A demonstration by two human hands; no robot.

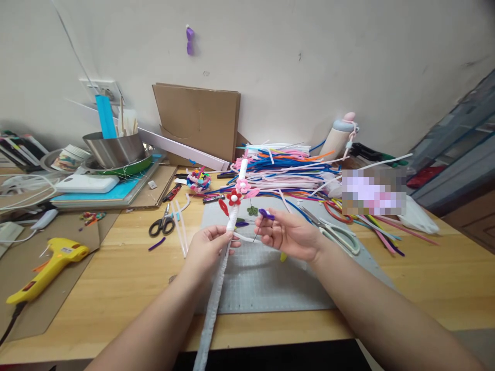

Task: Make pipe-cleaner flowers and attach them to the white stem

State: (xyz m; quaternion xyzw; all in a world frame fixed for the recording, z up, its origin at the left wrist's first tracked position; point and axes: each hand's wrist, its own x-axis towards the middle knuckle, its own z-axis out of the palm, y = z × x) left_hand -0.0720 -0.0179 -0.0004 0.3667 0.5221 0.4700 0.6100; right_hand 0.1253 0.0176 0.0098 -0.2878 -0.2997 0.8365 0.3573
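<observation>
Long white strip with flowers, held in our left hand

Closest to us is the low end of the white strip (211,314). It slants up over the edge of the wooden counter (127,293) and the gray mat (266,291). Our left hand (211,247) is closed on it, just under the flowers. Our right hand (290,234) is apart from the left but near it, pinching a small purple piece (266,214).

The strip looks light and soft outside, and probably a bit stiff inside, so it should not slip much. We would best hold the plain white part. The red flower (234,198) and the pink flower (243,186) look easy to squash or pull loose. The purple piece looks fuzzy and bendy, so a soft pinch should do.

A big pile of fuzzy stems (286,175) lies at the back. Dark scissors (168,225) sit left of the mat, and pale green scissors (342,234) lie partly on its right side. A yellow glue gun (50,268) rests on flat cardboard (71,296) at the left. Behind it all is a pale wall (290,62) with a purple bow (189,41) on it.
</observation>
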